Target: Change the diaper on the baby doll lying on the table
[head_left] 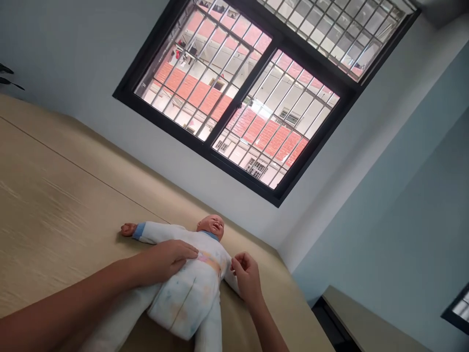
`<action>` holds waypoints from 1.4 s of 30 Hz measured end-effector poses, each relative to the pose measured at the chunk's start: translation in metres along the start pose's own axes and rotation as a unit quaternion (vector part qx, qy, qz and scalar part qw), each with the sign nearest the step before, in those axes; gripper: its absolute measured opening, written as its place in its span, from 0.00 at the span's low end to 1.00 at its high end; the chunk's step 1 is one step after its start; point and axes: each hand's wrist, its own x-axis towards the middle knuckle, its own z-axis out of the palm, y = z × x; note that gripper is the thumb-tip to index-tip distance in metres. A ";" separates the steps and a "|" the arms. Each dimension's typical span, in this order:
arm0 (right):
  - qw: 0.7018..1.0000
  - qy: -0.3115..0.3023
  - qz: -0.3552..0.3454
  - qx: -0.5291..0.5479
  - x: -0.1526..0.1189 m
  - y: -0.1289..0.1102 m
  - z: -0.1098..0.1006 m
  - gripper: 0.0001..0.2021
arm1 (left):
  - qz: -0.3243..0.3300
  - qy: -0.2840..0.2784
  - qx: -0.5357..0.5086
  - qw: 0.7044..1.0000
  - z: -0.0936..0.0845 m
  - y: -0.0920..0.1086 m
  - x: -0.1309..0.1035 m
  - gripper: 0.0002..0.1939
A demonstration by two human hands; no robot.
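A baby doll in white clothes with a pastel print and blue collar and cuff lies face up on a tan padded surface. One of its arms stretches out to the left. My left hand rests flat on the doll's torso, fingers extended. Beside the doll's other arm, on the right, is my right hand, its fingers curled with thumb and index finger close together near the sleeve. Whether it pinches any cloth is too small to tell.
A barred window with a dark frame is in the wall behind the padded surface. At the lower right stands a piece of furniture with a tan top. Dark pointed objects show at the left edge.
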 end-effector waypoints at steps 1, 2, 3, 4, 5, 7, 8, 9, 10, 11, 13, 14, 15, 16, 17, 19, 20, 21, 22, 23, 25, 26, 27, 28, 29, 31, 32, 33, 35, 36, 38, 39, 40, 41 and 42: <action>1.000 0.004 0.010 0.010 -0.009 0.007 0.002 0.12 | 0.003 -0.013 -0.009 1.000 0.000 0.000 -0.001 0.19; 1.000 0.005 0.022 0.019 -0.017 0.012 0.005 0.13 | 0.010 -0.032 -0.014 0.999 -0.001 0.000 -0.001 0.19; 0.999 0.003 0.033 0.028 -0.024 0.016 0.009 0.13 | 0.015 -0.052 -0.011 0.998 -0.001 -0.001 -0.002 0.20; 0.998 0.000 0.044 0.036 -0.030 0.019 0.013 0.15 | 0.007 -0.056 0.000 0.998 -0.002 -0.001 -0.003 0.20; 0.998 -0.001 0.052 0.043 -0.034 0.020 0.017 0.16 | -0.002 -0.064 0.018 0.998 -0.002 0.000 -0.003 0.20; 0.996 0.000 0.063 0.058 -0.040 0.021 0.022 0.18 | -0.012 -0.082 0.059 0.995 -0.003 0.001 -0.004 0.22; 0.996 0.001 0.064 0.069 -0.041 0.020 0.024 0.18 | -0.013 -0.093 0.076 0.993 -0.003 0.003 -0.004 0.22; 0.995 0.001 0.066 0.079 -0.042 0.020 0.024 0.19 | -0.012 -0.106 0.090 0.990 -0.004 0.005 -0.004 0.22; 0.993 -0.001 0.070 0.091 -0.042 0.019 0.025 0.19 | -0.008 -0.119 0.103 0.988 -0.004 0.008 -0.004 0.22; 0.992 -0.003 0.079 0.102 -0.042 0.019 0.024 0.19 | -0.004 -0.129 0.116 0.985 -0.004 0.011 -0.003 0.22; 0.988 -0.004 0.099 0.118 -0.041 0.020 0.024 0.18 | -0.004 -0.146 0.144 0.979 -0.004 0.017 -0.002 0.21; 0.987 -0.002 0.106 0.125 -0.041 0.021 0.025 0.18 | -0.006 -0.153 0.158 0.975 -0.004 0.020 -0.002 0.21; 0.986 0.000 0.108 0.130 -0.040 0.021 0.025 0.18 | -0.009 -0.159 0.171 0.972 -0.003 0.022 -0.002 0.21; 0.986 0.002 0.104 0.133 -0.040 0.021 0.025 0.17 | -0.013 -0.160 0.184 0.970 -0.002 0.023 -0.002 0.21; 0.986 0.003 0.096 0.136 -0.041 0.021 0.026 0.17 | -0.017 -0.155 0.197 0.968 -0.001 0.024 -0.004 0.22; 0.987 -0.004 0.077 0.140 -0.043 0.020 0.026 0.17 | -0.023 -0.131 0.232 0.964 0.002 0.025 -0.007 0.24; 0.987 -0.011 0.070 0.143 -0.045 0.018 0.026 0.17 | -0.024 -0.121 0.252 0.960 0.004 0.025 -0.009 0.25; 0.987 -0.022 0.064 0.146 -0.046 0.017 0.026 0.17 | -0.023 -0.114 0.273 0.955 0.006 0.025 -0.011 0.26; 0.986 -0.034 0.061 0.151 -0.049 0.015 0.026 0.18 | -0.022 -0.110 0.294 0.949 0.008 0.026 -0.012 0.27; 0.984 -0.049 0.062 0.158 -0.051 0.013 0.026 0.18 | -0.019 -0.107 0.311 0.944 0.011 0.027 -0.014 0.27; 0.981 -0.075 0.064 0.166 -0.054 0.009 0.026 0.18 | -0.006 -0.092 0.332 0.939 0.015 0.028 -0.016 0.27; 0.981 -0.086 0.060 0.165 -0.055 0.007 0.027 0.18 | 0.008 -0.081 0.334 0.939 0.017 0.029 -0.017 0.28; 0.981 -0.092 0.054 0.162 -0.056 0.006 0.028 0.18 | 0.028 -0.075 0.332 0.940 0.019 0.029 -0.018 0.29; 0.982 -0.096 0.048 0.157 -0.056 0.004 0.029 0.18 | 0.053 -0.078 0.331 0.939 0.021 0.029 -0.018 0.30; 0.983 -0.096 0.041 0.149 -0.056 0.003 0.030 0.19 | 0.078 -0.086 0.331 0.937 0.023 0.029 -0.019 0.30; 0.988 -0.090 0.033 0.122 -0.054 0.001 0.032 0.19 | 0.116 -0.111 0.341 0.926 0.025 0.028 -0.019 0.29; 0.990 -0.084 0.030 0.105 -0.054 0.000 0.033 0.19 | 0.124 -0.121 0.349 0.921 0.025 0.028 -0.019 0.28; 0.993 -0.078 0.026 0.087 -0.053 0.000 0.034 0.18 | 0.127 -0.126 0.357 0.917 0.025 0.029 -0.019 0.27; 0.996 -0.072 0.016 0.059 -0.051 -0.001 0.035 0.16 | 0.129 -0.130 0.365 0.913 0.025 0.029 -0.019 0.25; 0.996 -0.073 0.012 0.052 -0.051 0.000 0.035 0.14 | 0.128 -0.134 0.367 0.912 0.025 0.030 -0.018 0.25; 0.996 -0.076 0.005 0.051 -0.051 0.001 0.035 0.13 | 0.123 -0.147 0.363 0.912 0.024 0.033 -0.016 0.24; 0.995 -0.076 0.004 0.060 -0.051 0.002 0.035 0.13 | 0.120 -0.155 0.357 0.913 0.024 0.036 -0.015 0.24; 0.995 -0.073 0.004 0.073 -0.051 0.003 0.036 0.13 | 0.116 -0.163 0.350 0.915 0.025 0.039 -0.012 0.23; 0.994 -0.069 0.007 0.089 -0.051 0.004 0.036 0.13 | 0.111 -0.172 0.341 0.918 0.025 0.043 -0.009 0.22; 0.992 -0.065 0.014 0.108 -0.051 0.005 0.037 0.13 | 0.105 -0.180 0.333 0.920 0.026 0.047 -0.006 0.20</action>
